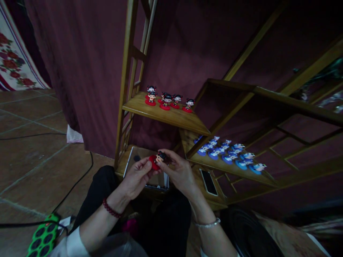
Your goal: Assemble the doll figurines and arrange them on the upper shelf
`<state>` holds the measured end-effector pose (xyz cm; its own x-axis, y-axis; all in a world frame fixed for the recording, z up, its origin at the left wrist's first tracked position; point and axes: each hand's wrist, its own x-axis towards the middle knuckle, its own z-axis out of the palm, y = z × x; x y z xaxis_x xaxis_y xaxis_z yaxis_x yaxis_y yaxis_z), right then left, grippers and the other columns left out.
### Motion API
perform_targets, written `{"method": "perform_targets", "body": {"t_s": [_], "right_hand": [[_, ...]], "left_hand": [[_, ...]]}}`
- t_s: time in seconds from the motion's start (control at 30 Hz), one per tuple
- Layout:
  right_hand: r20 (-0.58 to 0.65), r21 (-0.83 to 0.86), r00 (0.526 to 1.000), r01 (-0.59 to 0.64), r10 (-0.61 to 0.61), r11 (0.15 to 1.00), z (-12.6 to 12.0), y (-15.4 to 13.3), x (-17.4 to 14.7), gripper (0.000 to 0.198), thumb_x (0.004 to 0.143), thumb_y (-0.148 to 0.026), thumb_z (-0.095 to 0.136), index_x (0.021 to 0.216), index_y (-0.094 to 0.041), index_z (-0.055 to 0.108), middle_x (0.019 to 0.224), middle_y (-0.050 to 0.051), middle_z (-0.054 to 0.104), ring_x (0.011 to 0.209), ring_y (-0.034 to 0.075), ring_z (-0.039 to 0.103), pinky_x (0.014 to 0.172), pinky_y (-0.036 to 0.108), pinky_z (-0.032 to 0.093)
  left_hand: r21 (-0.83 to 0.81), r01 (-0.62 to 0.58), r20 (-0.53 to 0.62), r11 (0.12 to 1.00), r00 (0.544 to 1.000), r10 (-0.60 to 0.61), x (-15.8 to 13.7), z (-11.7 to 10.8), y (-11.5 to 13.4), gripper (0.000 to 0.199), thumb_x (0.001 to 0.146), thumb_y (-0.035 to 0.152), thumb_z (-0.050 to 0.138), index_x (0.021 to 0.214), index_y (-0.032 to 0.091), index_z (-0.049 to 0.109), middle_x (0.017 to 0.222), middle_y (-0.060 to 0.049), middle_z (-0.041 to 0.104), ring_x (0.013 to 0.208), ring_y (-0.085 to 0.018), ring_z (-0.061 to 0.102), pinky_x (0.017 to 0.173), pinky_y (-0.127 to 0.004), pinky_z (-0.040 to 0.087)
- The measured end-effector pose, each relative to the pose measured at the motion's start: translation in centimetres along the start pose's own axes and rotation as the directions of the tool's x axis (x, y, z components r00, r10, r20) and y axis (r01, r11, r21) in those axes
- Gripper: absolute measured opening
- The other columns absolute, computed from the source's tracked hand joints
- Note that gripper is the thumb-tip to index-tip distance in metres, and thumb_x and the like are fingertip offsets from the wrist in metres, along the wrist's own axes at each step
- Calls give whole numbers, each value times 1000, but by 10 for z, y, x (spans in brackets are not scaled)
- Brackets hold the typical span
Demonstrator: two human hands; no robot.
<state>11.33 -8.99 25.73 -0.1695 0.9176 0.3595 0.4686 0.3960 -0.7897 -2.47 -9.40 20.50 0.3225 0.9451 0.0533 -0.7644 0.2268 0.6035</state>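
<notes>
Between both hands, above my lap, is a small figurine (160,157) with black hair and a round red base. My left hand (138,175) pinches the red base, thumb on top. My right hand (178,169) has its thumb and fingers closed round the figurine's head end. Below the hands lies a shallow box (130,160) with a pale rim, partly covered by them. Similar red-based figurines (166,101) stand in a loose group on the wooden shelf (174,119) just beyond.
On a lower shelf to the right stand several blue and white figurines (229,153). A phone (208,182) lies on the bottom board. Wooden posts (125,64) frame the rack. At lower left, a green power strip (43,235) and black cables (80,184) lie on the tiled floor.
</notes>
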Motion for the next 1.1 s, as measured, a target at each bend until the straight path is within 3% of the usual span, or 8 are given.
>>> {"method": "perform_targets", "body": {"t_s": [0.33, 0.47, 0.73, 1.1], "right_hand": [[99, 139, 994, -52, 39, 989, -9, 0, 2, 44, 76, -29, 63, 119, -26, 57, 102, 2, 68, 88, 16, 63, 79, 31, 51], [109, 124, 992, -73, 59, 990, -11, 0, 3, 46, 75, -31, 63, 121, -27, 55, 102, 1, 68, 85, 16, 63, 81, 32, 51], [132, 78, 991, -9, -1, 997, -14, 6, 1, 57, 72, -35, 67, 126, -29, 50, 117, 1, 62, 108, 19, 56, 98, 37, 41], [85, 244, 996, -55, 35, 968, -12, 12, 2, 58, 69, -31, 70, 123, -27, 50, 107, 3, 65, 98, 18, 61, 89, 36, 48]], "left_hand": [[-53, 52, 25, 997, 998, -51, 3, 2, 4, 25, 73, 26, 69, 94, 12, 68, 92, -7, 69, 82, -12, 63, 78, -21, 48], [-61, 56, 21, 997, 998, -55, 3, 4, 4, 21, 75, 24, 67, 92, 12, 68, 92, -6, 69, 83, -13, 63, 79, -22, 48], [-69, 30, -41, 997, 999, -33, 7, 5, 1, 25, 74, 19, 68, 99, 15, 66, 97, -4, 68, 82, -11, 63, 73, -22, 51], [60, -41, -55, 997, 997, 44, 12, 10, -1, 24, 73, 23, 69, 96, 14, 67, 98, -6, 66, 79, -11, 60, 68, -22, 51]]}}
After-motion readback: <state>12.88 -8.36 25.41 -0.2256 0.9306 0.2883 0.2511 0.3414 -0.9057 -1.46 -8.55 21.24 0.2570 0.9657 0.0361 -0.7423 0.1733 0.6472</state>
